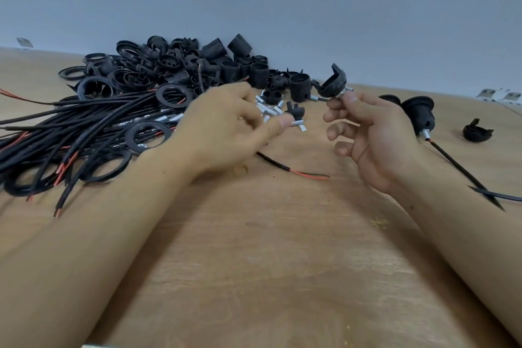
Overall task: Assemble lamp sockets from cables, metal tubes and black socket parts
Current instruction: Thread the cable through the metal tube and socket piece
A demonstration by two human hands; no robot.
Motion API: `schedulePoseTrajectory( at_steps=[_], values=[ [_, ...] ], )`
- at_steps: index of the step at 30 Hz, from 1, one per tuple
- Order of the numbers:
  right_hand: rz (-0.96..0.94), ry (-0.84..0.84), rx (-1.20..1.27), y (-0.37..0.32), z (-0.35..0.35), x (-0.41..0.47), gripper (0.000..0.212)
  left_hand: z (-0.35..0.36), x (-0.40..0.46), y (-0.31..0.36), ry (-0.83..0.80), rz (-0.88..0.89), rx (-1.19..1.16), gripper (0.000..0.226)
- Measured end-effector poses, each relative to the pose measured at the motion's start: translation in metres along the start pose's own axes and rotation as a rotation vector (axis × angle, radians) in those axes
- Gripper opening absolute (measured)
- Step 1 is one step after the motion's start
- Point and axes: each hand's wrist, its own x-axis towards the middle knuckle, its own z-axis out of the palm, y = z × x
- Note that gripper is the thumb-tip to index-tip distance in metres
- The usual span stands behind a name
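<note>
My right hand point(367, 133) pinches a black socket cap point(333, 82) with a short metal tube at its base, lifted above the table. My left hand point(234, 124) hovers, blurred, over loose metal tubes point(267, 107); its thumb and fingers seem to pinch one small tube point(298, 123). A black cable point(293, 169) with red and dark wire ends runs out from under the left hand. A heap of black socket parts point(197, 65) lies behind, and a bundle of black cables point(70, 127) with black rings sits at the left.
An assembled socket on a cable point(421, 116) lies at the right, with a loose black cap point(477, 131) beyond it. The wooden table point(268, 263) meets a grey wall at the back. Small paper tags lie at the far right and far left edges.
</note>
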Motion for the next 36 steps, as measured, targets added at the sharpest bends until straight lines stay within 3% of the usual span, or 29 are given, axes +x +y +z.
schedulePoseTrajectory(
  at_steps=[3,6,8,13,18,21,25,31,36],
  values=[
    [0.001,0.005,-0.007,0.001,-0.001,0.0,0.023,0.0,0.007,-0.017,0.124,-0.364,0.341,0.049],
    [0.008,-0.013,-0.021,0.001,0.001,0.0,0.023,0.001,0.009,-0.029,0.061,-0.628,0.478,0.062],
    [0.014,-0.024,-0.025,0.002,0.002,0.0,0.023,0.003,0.012,-0.032,0.026,-0.678,0.497,0.059],
    [0.019,-0.022,-0.01,0.002,0.0,0.0,0.024,-0.004,0.014,-0.028,0.041,-0.71,0.405,0.027],
    [0.034,-0.035,0.007,0.001,0.0,0.0,0.023,-0.015,0.013,-0.023,0.325,-0.522,0.117,0.016],
    [0.029,-0.024,0.013,0.0,0.0,0.0,0.022,-0.02,0.013,-0.022,0.461,-0.18,0.015,0.02],
    [-0.039,-0.02,-0.022,-0.002,-0.003,0.001,0.02,-0.024,0.013,-0.013,0.535,0.194,0.136,0.022],
    [-0.119,-0.119,-0.005,-0.002,-0.004,-0.001,0.021,-0.035,0.008,-0.008,0.537,0.295,0.147,0.02],
    [-0.116,-0.151,0.036,-0.002,-0.005,-0.001,0.022,-0.035,0.006,-0.01,0.535,0.257,0.079,0.02]
  ],
)
